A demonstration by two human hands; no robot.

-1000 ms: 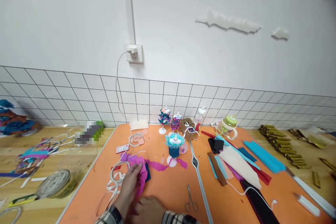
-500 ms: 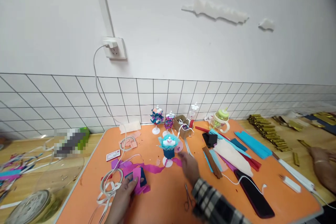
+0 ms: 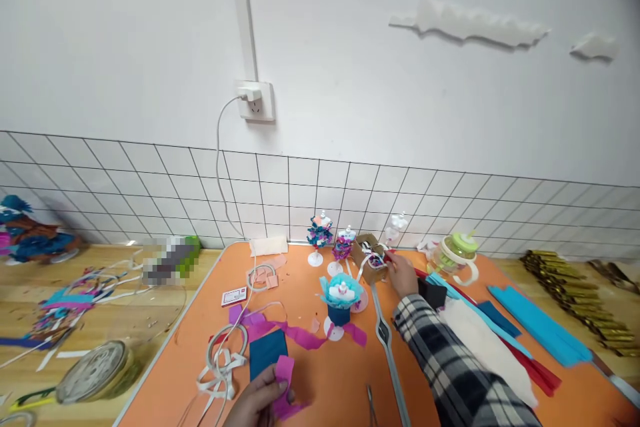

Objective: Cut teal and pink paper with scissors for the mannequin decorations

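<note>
My left hand (image 3: 261,395) pinches a magenta crepe-paper strip (image 3: 285,371) at the table's front. A dark blue paper piece (image 3: 268,352) lies flat just beyond it. My right hand (image 3: 403,275) reaches to the side of a small cardboard box (image 3: 372,272), its fingers closed at a small red object (image 3: 387,257) whose kind is unclear. Left of that hand stands a small white dress form (image 3: 343,291) with a turquoise ruffle and dark blue skirt; a longer magenta strip (image 3: 305,338) lies around its base.
Two decorated dress forms (image 3: 320,232) and a bare white one (image 3: 397,227) stand at the back. A green-lidded cup (image 3: 457,255) and colored paper strips (image 3: 540,327) lie right. White cord and ribbon (image 3: 220,373) tangle at left. Scissors (image 3: 370,400) lie in front, beside a grey zipper strip (image 3: 387,340).
My right hand has moved forward from beside the dress form to the cardboard box. The dark blue paper has left my left hand and lies on the table. The view has shifted left.
</note>
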